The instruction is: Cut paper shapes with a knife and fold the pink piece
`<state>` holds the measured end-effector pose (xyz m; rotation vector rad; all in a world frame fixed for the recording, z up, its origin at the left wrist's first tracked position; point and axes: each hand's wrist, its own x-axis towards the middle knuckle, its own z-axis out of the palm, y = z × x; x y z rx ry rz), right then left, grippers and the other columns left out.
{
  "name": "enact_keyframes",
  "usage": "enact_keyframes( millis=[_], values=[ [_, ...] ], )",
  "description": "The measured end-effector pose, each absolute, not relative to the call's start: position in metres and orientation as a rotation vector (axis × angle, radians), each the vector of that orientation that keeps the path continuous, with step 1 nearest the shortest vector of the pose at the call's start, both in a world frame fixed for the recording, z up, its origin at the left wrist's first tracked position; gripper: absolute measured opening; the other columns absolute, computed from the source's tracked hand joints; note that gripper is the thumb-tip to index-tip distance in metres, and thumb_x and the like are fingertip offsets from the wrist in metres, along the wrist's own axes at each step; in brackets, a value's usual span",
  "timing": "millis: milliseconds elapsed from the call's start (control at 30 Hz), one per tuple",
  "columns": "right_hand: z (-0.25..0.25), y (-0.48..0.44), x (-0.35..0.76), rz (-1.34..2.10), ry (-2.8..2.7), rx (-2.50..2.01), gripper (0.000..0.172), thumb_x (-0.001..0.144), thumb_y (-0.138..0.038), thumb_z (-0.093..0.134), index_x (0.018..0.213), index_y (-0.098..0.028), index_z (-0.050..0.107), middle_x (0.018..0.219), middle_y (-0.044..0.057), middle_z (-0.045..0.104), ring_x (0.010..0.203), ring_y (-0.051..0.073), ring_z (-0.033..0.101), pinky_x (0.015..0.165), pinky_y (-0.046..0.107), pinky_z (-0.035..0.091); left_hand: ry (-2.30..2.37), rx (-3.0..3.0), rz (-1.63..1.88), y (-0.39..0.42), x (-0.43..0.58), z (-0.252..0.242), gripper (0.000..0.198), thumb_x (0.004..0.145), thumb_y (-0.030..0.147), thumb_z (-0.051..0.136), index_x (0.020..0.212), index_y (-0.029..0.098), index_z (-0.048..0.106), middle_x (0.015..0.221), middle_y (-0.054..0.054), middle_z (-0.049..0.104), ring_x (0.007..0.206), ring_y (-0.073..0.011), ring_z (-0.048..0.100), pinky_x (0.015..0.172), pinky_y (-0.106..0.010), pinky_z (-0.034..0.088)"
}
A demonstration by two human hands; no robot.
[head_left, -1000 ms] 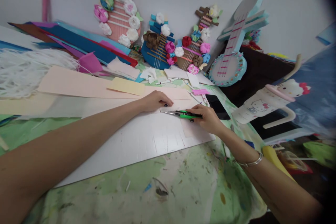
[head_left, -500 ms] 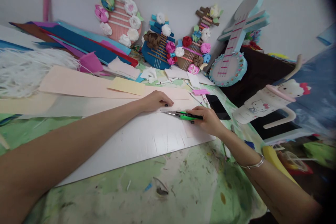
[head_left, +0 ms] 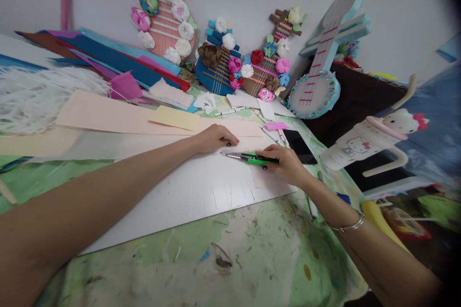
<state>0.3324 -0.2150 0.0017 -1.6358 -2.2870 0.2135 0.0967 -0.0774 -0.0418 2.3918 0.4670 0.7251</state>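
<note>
In my right hand is a green and black utility knife, its blade out and pointing left. The blade tip lies at the pale paper, close to the fingers of my left hand. My left hand is curled and presses the paper down; its fingertips are partly hidden. Beneath the paper, a white board with scratch marks rests at a slant. A long pale pink strip and a small yellow piece of paper lie beyond my left forearm.
A phone and several markers lie to the right. Further right stands a white tumbler with a handle. Paper-flower instrument models lean along the wall. White shredded strips are piled at the left. Scraps lie on the green tablecloth.
The view has shifted very slightly. Both hands and the utility knife stay in nearly the same place on the paper.
</note>
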Motion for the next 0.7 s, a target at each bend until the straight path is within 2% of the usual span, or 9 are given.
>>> enact_keyframes(
  millis=[467,700],
  values=[
    [0.005,-0.225,0.329,0.305,-2.24,-1.644,0.049,0.068,-0.002,0.061,0.11,-0.023,0.074,0.101,0.006,0.07,0.092,0.022,0.065,0.085,0.033,0.049,0.481,2.353,0.719,-0.078,0.097,-0.04,0.031,0.079,0.004,0.053,0.091,0.02,0.077,0.102,-0.002,0.074,0.099,-0.0148,0.067,0.091,-0.024,0.05],
    [0.016,-0.246,0.333,0.351,-1.974,-1.535,0.034,0.073,-0.018,0.065,0.106,-0.023,0.074,0.101,0.008,0.07,0.092,0.023,0.064,0.082,0.037,0.047,0.583,2.246,0.753,-0.076,0.093,-0.038,0.029,0.078,0.008,0.055,0.095,0.018,0.076,0.098,-0.003,0.075,0.091,-0.016,0.069,0.084,-0.024,0.053]
  ],
)
